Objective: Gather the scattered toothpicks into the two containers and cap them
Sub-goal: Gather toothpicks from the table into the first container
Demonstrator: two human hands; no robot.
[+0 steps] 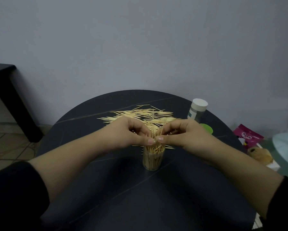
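Observation:
A clear plastic container [152, 160] stands upright in the middle of the round dark table [116, 189], crammed with toothpicks that stick out above its rim. My left hand [131, 135] and my right hand [180, 135] meet just over its mouth, and the curled fingers and thumbs of both pinch the bundle of toothpicks [154, 135] there. Behind my hands lies a loose pile of scattered toothpicks [140, 115]. A second container with a white cap [197, 110] stands at the back right, and a green lid [206, 128] lies beside it, partly hidden by my right hand.
At the table's right edge are a pink snack packet [247, 135], a piece of food [260, 155] and a pale blue plate [286, 149]. A black side table [4, 90] stands at the far left by the grey wall.

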